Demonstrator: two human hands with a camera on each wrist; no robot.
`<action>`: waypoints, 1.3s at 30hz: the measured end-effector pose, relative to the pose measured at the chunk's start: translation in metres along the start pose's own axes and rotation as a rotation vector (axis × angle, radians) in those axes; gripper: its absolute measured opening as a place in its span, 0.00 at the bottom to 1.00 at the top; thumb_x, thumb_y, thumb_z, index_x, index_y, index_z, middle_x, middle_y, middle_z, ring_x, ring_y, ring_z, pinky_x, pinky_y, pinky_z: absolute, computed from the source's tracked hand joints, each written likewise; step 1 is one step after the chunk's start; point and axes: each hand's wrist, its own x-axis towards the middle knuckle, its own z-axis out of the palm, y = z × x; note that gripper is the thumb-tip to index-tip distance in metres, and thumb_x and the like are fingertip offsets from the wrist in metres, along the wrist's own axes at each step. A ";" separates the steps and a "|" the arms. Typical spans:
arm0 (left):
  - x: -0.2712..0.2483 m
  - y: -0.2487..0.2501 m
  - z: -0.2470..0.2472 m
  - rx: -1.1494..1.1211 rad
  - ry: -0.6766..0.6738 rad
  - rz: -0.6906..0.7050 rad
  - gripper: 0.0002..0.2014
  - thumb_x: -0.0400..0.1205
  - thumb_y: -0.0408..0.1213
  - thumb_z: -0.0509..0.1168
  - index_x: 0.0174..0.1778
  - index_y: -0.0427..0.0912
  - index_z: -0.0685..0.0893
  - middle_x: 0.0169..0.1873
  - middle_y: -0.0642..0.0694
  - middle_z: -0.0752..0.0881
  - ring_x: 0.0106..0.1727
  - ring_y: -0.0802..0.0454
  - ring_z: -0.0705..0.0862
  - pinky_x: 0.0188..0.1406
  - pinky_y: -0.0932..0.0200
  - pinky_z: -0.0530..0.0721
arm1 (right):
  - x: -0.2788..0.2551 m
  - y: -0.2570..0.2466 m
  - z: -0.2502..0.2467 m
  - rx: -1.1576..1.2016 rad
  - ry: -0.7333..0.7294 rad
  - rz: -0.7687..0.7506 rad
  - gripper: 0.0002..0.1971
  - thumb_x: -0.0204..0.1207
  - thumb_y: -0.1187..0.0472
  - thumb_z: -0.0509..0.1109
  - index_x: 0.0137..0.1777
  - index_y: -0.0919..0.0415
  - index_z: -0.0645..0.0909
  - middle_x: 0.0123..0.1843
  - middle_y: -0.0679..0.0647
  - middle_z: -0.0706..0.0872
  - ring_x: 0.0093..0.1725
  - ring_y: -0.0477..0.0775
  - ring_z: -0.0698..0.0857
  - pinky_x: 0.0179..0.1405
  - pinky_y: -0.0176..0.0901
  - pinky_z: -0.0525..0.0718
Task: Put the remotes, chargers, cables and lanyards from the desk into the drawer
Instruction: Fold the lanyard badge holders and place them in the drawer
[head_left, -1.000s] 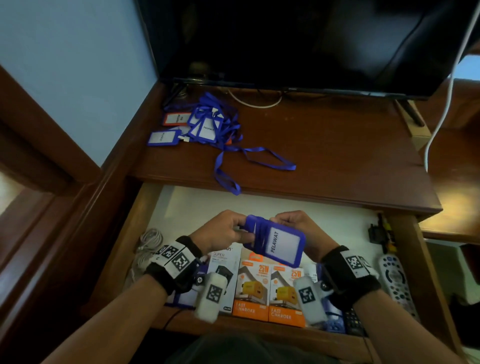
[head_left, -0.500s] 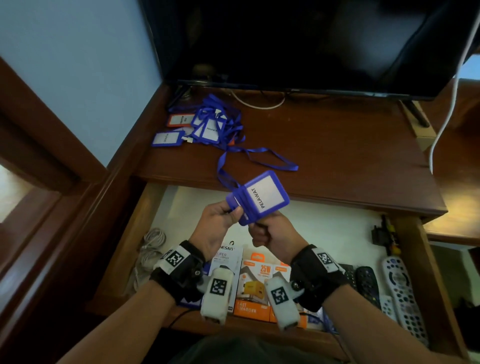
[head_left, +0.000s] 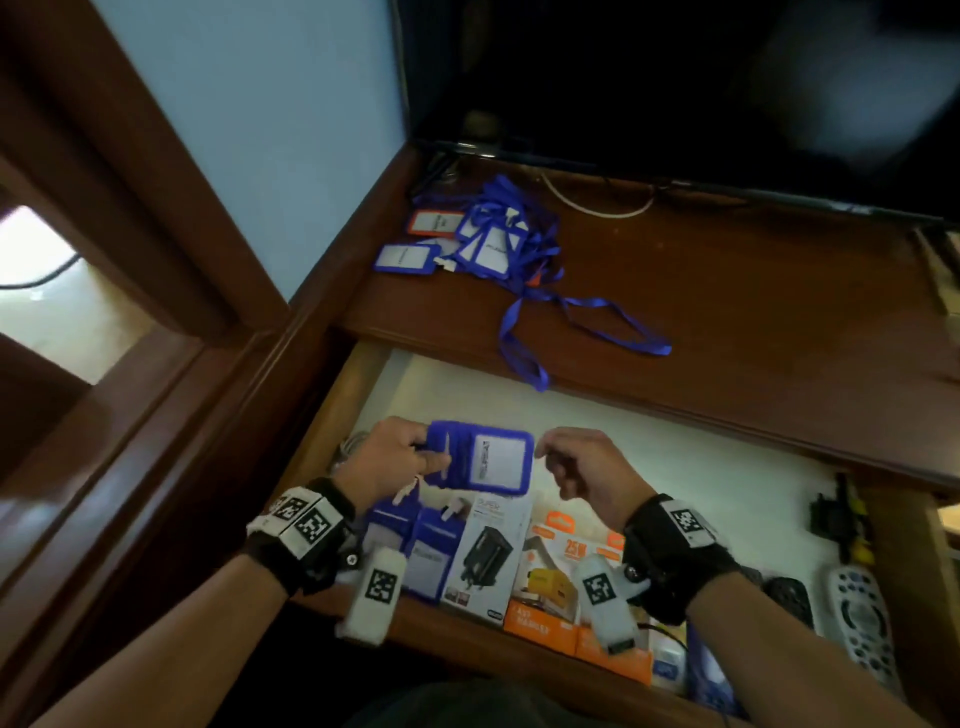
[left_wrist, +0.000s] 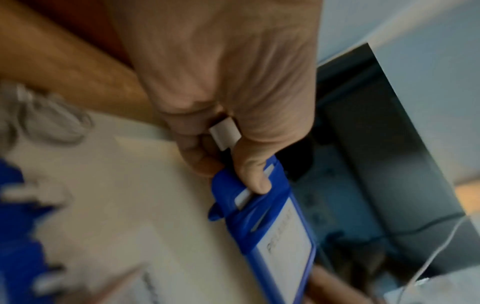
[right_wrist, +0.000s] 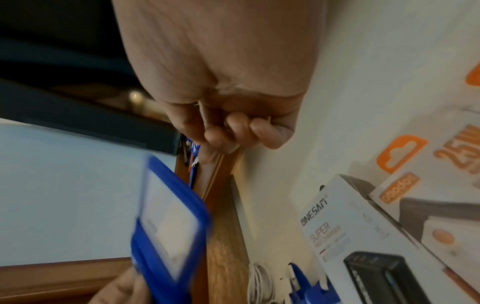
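The left hand (head_left: 387, 460) holds a stack of blue badge holders (head_left: 480, 456) over the open drawer (head_left: 675, 467). The thumb (left_wrist: 250, 172) presses on the top end of the stack and the other fingers curl under it, so the hand is clamped on the badge holders. A small white clip pokes out between the thumb and the fingers. The front badge has a white card with dark letters, but they are too blurry to read.

The right hand (head_left: 587, 475) is just beside the stack and does not touch it. Its fingers (right_wrist: 221, 137) are curled in loosely and hold nothing.

Down in the drawer, more blue badge holders (head_left: 415, 551) lie under the left hand. Next to them are a white charger box (head_left: 485, 556) and an orange and white charger box (head_left: 558, 577). A white cable (head_left: 349, 447) is coiled in the left corner. Two remotes are on the right side, a dark remote (head_left: 789, 597) and a light grey remote (head_left: 860, 618). A black plug thing, maybe a charger, lies at the far right.

Up on the desk (head_left: 727, 312), a pile of blue lanyards (head_left: 498, 244) with badges sits near the back left corner. One long blue strap (head_left: 597, 322) trails from the pile toward the front edge. A dark screen (head_left: 675, 78) stands behind them.
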 end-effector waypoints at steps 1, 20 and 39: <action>0.002 -0.009 -0.009 0.153 -0.049 -0.020 0.10 0.75 0.39 0.73 0.35 0.35 0.86 0.36 0.40 0.89 0.41 0.45 0.87 0.47 0.52 0.85 | 0.005 -0.003 0.000 -0.014 0.016 -0.006 0.14 0.80 0.65 0.62 0.33 0.62 0.82 0.23 0.53 0.70 0.21 0.48 0.63 0.23 0.37 0.58; 0.046 -0.048 -0.017 1.131 -0.757 0.107 0.08 0.82 0.32 0.62 0.45 0.30 0.83 0.47 0.33 0.87 0.43 0.40 0.84 0.39 0.54 0.78 | 0.188 -0.119 0.073 -1.026 0.411 -0.501 0.09 0.72 0.64 0.64 0.45 0.66 0.85 0.51 0.67 0.84 0.55 0.67 0.80 0.55 0.49 0.75; 0.078 -0.092 -0.029 0.901 -0.738 0.163 0.21 0.74 0.44 0.75 0.58 0.43 0.77 0.58 0.42 0.76 0.55 0.41 0.81 0.49 0.48 0.81 | 0.265 -0.133 0.172 -1.555 0.287 -0.594 0.25 0.78 0.57 0.59 0.75 0.63 0.68 0.75 0.62 0.73 0.74 0.64 0.70 0.74 0.59 0.63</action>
